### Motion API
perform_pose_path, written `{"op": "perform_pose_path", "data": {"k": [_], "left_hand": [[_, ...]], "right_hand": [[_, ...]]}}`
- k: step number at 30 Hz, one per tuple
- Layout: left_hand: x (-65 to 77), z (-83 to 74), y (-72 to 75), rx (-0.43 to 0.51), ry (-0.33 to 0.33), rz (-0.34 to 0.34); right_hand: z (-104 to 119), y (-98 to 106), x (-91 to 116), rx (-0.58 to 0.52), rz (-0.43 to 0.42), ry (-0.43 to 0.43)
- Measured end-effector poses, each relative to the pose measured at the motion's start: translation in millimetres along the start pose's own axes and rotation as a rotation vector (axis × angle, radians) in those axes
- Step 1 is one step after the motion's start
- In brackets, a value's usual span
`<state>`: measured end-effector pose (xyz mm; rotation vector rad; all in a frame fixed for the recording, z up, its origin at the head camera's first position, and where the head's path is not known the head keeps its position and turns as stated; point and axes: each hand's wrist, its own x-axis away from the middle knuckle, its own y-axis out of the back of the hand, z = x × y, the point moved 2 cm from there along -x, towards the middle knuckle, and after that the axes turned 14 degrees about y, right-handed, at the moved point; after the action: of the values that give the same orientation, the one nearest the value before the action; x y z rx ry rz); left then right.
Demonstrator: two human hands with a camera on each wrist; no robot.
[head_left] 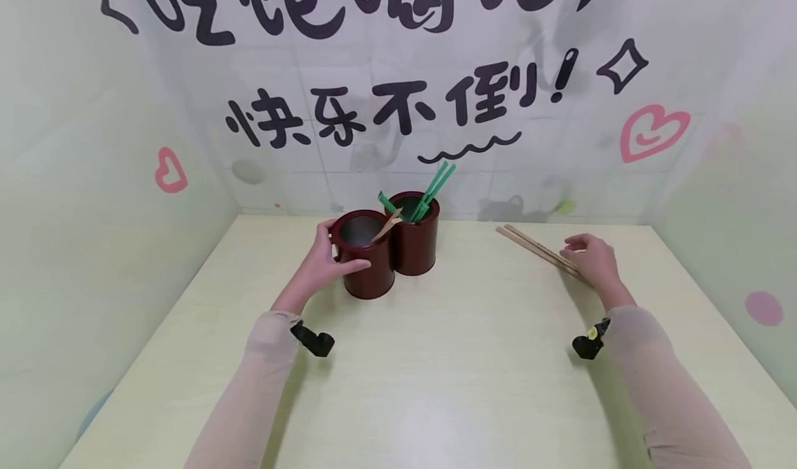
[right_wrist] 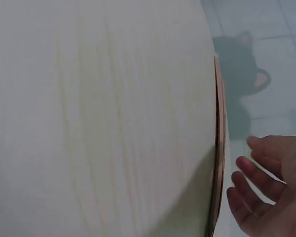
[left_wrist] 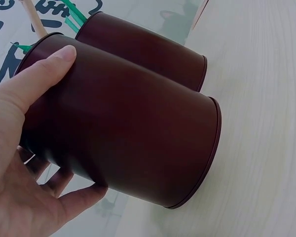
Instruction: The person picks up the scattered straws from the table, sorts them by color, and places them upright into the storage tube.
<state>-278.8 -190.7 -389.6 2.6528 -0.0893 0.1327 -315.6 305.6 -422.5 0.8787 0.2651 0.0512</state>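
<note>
My left hand (head_left: 320, 265) grips a dark red cylindrical holder (head_left: 369, 275), thumb along the near side and fingers round the far side. A light wooden stick (head_left: 387, 227) leans out over its rim. Close behind stands a second dark red holder (head_left: 418, 251) with green chopsticks (head_left: 429, 198) sticking up from it. Over on the right, wooden chopsticks (head_left: 535, 246) lie slantwise on the table. Just above their near end is my right hand (head_left: 598, 261); in the right wrist view its loosely bent fingers (right_wrist: 244, 197) hold nothing, beside the chopsticks.
Both holders stand on a pale wood-grain table (head_left: 423, 358), near its back edge. Behind the table hangs a white cloth (head_left: 299, 185) with black lettering, and pale sheets close off both sides. Each wrist carries a small black camera (head_left: 316, 341).
</note>
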Motion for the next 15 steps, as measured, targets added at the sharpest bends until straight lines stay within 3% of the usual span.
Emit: {"op": "perform_pose_path", "data": {"k": [5,15], "left_hand": [[1.5,-2.2,-2.2,0.005,0.010,0.008],[5.3,-2.1,1.6,-0.016,0.009,0.004]], "right_hand": [[-5.7,-0.4,3.7,0.125,0.157,0.028],[-1.0,-7.7,3.3,0.086,0.182,0.015]]}}
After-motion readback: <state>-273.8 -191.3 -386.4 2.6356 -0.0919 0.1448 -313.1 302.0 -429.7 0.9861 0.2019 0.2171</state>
